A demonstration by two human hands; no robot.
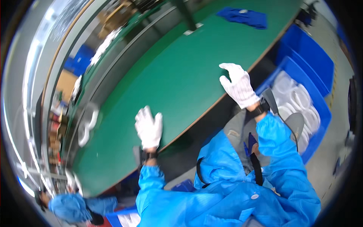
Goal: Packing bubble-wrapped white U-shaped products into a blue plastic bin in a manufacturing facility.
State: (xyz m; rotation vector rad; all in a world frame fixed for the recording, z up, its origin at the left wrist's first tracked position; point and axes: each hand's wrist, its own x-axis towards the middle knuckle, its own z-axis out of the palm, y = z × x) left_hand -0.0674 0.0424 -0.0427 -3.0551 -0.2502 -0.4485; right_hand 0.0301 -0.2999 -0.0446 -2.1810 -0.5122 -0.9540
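Observation:
My left hand (148, 128), in a white glove, is over the green worktop (181, 90), with its fingers stretched out and its thumb apart. It holds nothing. Near the worktop's right-hand edge is my right hand (238, 85) in a striped white glove, thumb and fingers apart, also holding nothing. Close beside my right forearm stands a blue bin (319, 145) with several rounded, translucent white pieces (298, 100) in it. Farther left on the worktop sits a curved white part (89, 123), blurred.
A folded blue cloth (244, 17) lies at the worktop's far end. Beyond the filled bin is another blue bin (308, 53). A shelf rail (124, 56) with boxes runs along the left. At lower left, a person in blue (72, 207) is at the worktop.

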